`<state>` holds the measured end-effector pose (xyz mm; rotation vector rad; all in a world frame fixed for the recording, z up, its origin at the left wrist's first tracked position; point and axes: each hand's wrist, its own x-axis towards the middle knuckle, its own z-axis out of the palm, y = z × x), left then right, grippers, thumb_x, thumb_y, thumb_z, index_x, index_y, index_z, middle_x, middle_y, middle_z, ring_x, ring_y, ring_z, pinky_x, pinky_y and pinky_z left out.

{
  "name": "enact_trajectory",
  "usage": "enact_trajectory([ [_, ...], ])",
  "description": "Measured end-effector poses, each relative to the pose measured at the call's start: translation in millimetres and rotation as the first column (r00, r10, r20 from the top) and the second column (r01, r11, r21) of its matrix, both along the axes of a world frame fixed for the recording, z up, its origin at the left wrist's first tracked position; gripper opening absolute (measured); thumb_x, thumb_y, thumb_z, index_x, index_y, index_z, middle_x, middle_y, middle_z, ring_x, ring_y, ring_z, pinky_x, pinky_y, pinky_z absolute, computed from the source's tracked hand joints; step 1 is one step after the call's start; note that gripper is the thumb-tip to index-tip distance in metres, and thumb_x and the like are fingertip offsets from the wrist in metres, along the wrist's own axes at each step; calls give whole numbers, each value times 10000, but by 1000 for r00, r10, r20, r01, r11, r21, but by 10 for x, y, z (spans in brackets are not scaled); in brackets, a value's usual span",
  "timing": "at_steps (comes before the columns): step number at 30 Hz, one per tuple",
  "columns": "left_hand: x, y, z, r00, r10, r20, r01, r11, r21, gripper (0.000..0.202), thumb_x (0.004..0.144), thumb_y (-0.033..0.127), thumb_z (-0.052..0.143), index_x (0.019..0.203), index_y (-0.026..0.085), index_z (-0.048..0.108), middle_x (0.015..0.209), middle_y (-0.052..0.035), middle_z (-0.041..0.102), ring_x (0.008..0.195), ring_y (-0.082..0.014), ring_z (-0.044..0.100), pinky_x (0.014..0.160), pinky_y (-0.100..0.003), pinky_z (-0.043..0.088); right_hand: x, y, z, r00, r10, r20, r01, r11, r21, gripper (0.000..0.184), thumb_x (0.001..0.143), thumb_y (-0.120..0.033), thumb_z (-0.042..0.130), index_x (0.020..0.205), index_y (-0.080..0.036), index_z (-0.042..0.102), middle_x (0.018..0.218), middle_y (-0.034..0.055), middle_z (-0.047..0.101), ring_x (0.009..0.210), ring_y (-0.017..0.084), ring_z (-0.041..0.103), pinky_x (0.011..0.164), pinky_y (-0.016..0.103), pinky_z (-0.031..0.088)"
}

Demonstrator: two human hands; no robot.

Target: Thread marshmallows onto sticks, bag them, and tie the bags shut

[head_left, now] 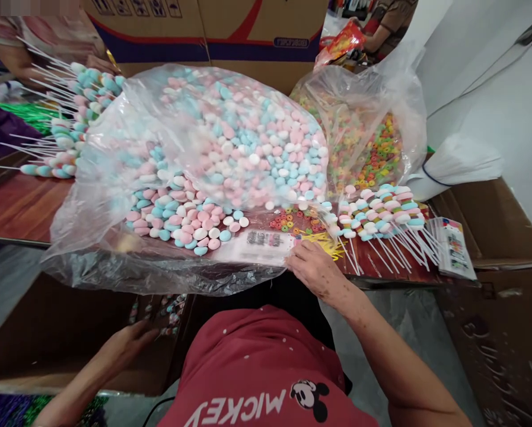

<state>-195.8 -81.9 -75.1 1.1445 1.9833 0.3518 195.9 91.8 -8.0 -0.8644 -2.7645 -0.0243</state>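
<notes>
My right hand is closed on the right end of a clear printed plastic packet, lying flat at the table's front edge. Beside those fingers are a bunch of yellow ties and some loose candy rings. Lower left, my left hand reaches into an open cardboard box, fingers stretched out. Near its fingertips lie several candy skewers that look wrapped. A large clear bag of pink, white and blue candies covers the table's middle, and some candies spill out of its mouth.
Candy skewers are piled at right and more at left. Behind stand a bag of candy rings and a big carton. A stack of printed packets lies at the right end. Other people are at the back.
</notes>
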Motion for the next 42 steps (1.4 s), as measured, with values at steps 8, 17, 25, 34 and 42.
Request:
enact_trajectory([
  [8,1450,886,553,708,-704,-60,507,447,737,360,865,133,567,1199,225,664,1182,-123,704,1125,-246,636,963,-382,509,-161,266,107,930,-136,-341,88,984,-154,227,976,-201,434,840,-189,616,830,49,621,812,177,556,781,314,460],
  [17,1551,1818,330,787,-432,-439,596,352,721,258,945,157,449,1143,133,613,1214,-157,642,1152,-253,575,991,-453,477,-78,230,133,906,-81,-415,79,997,-21,193,963,-206,450,993,-185,640,930,70,657,892,193,595,829,342,491],
  [25,1478,2053,332,745,-290,-600,660,449,602,220,911,169,481,894,147,699,866,-104,664,828,-250,578,783,-400,494,-128,317,-125,978,-195,-68,191,980,-60,157,937,-196,506,899,-142,648,928,111,633,933,241,558,877,363,457],
  [34,1602,1811,513,838,-330,-435,534,326,780,158,926,156,474,902,162,630,904,-89,665,866,-210,599,791,-353,504,-186,451,-248,951,-308,37,307,951,27,206,903,-116,486,799,-137,663,777,96,636,784,231,535,757,343,410],
  [42,1612,1867,475,859,-375,-349,492,415,765,139,912,167,495,928,161,632,867,-66,676,825,-192,618,753,-323,507,-143,460,-181,974,-228,-13,227,973,-27,125,891,-182,557,854,-126,662,892,110,665,884,239,544,855,354,398],
])
